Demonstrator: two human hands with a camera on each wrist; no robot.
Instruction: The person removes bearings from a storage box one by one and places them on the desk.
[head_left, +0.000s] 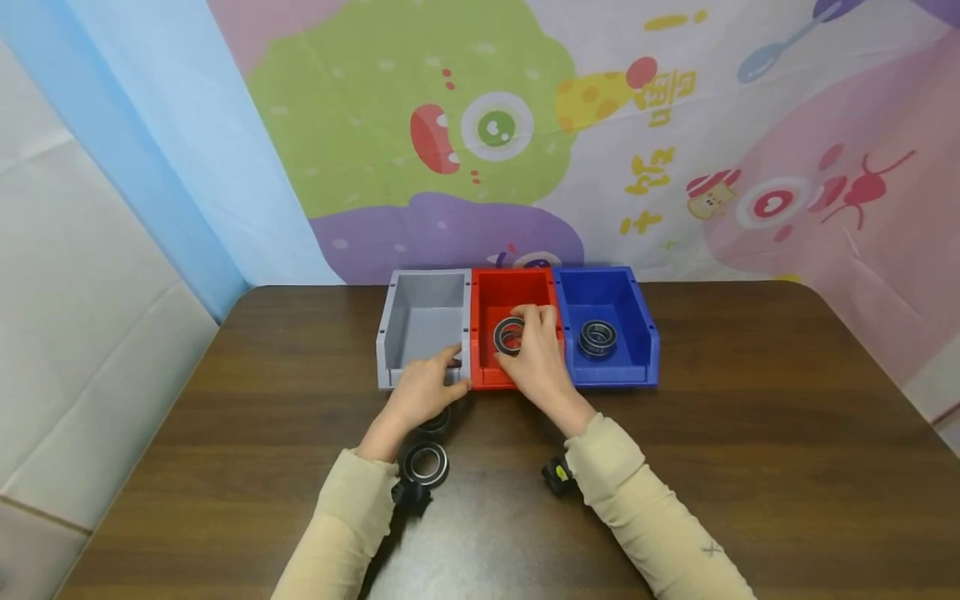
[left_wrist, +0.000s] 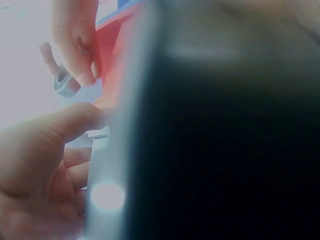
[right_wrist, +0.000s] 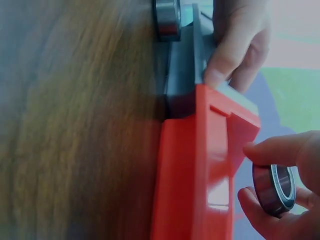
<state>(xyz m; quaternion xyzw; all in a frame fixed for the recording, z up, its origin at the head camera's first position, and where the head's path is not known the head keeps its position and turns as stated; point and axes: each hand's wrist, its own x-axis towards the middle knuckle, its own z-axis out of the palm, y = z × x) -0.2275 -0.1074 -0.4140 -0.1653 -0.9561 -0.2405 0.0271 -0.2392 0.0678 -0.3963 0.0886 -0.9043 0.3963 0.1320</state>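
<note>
My right hand (head_left: 538,358) pinches a ball bearing (right_wrist: 267,190) between thumb and fingers, above the red bin (head_left: 516,287). At the grey bin (head_left: 429,333), my left hand (head_left: 422,390) grips the front wall near its right corner, thumb outside and fingers over the edge. Another bearing (head_left: 597,350) sits in the blue bin (head_left: 600,292); it looks like it may be a stack. On the table beside the left wrist lies a bearing (head_left: 411,468), and one more bearing (head_left: 433,427) is partly hidden under the left hand.
The three bins stand side by side at the back of the brown wooden table (head_left: 750,433). Behind them hangs a printed cloth (head_left: 360,133). A black wrist camera (head_left: 411,497) shows at the left cuff, another black device (head_left: 557,475) at the right.
</note>
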